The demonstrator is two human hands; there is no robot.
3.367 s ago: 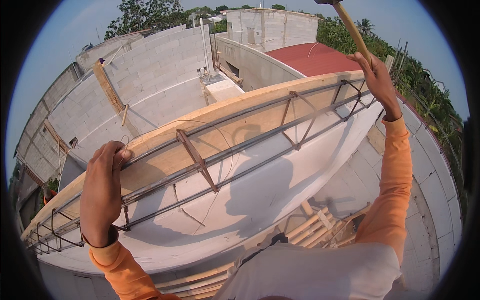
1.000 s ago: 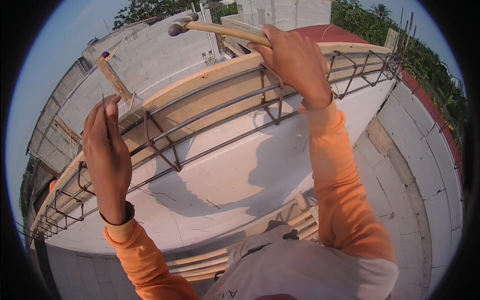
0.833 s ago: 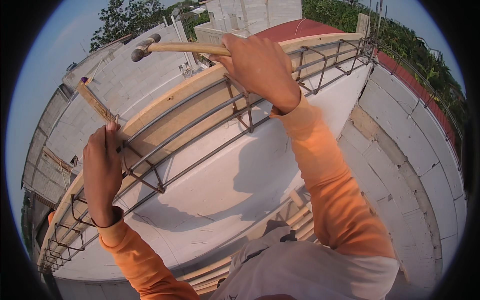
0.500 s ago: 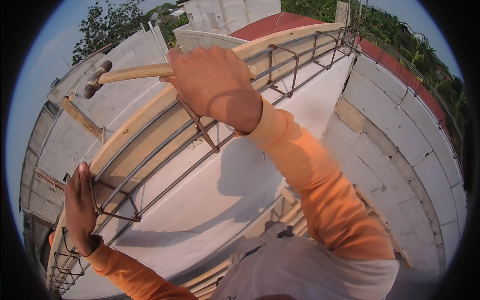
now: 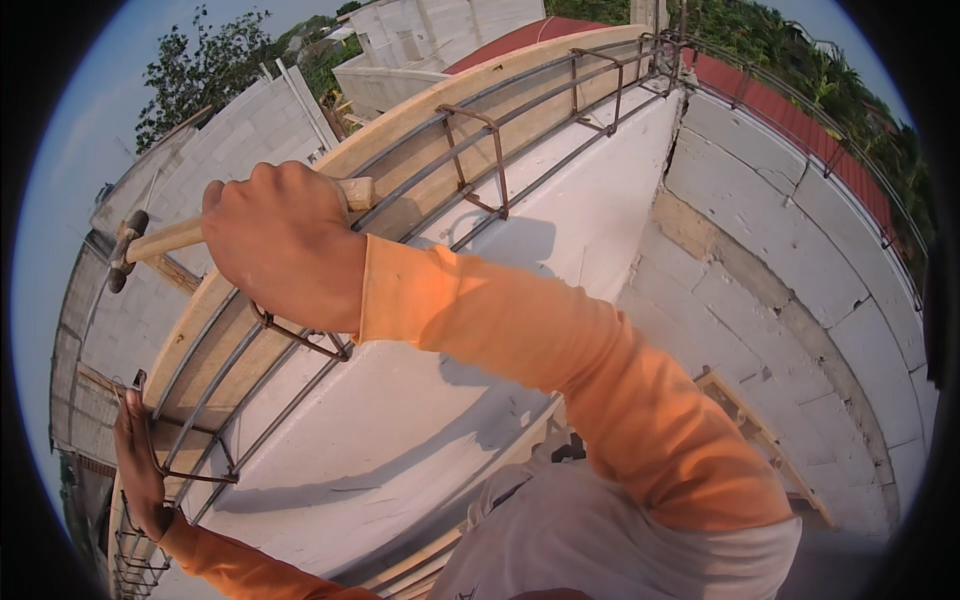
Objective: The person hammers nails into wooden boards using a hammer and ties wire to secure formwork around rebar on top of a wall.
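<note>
Hammer brought over to the left hand's side

Head view: the right hand (image 5: 285, 245) has its fingers wrapped firmly around the handle of the hammer (image 5: 166, 240), whose head hangs past the far side of the board (image 5: 420, 112). The butt pokes out behind the fist, above the cage (image 5: 499, 160) of steel bars. 3.4 s ago the hammer stood raised at the board's right end; now it lies across the left part, far nearer the left hand (image 5: 140, 470). That hand sits further down at the left, its fingers close together and upright at the board, just beside 1 stirrup (image 5: 205, 478). Whether they pinch anything cannot be told.

With both hands and the hammer on the same stretch, the work seems to centre on the board's left part. Under the cage lies a white surface (image 5: 580, 180); a block wall (image 5: 830, 250) stands at right.
</note>
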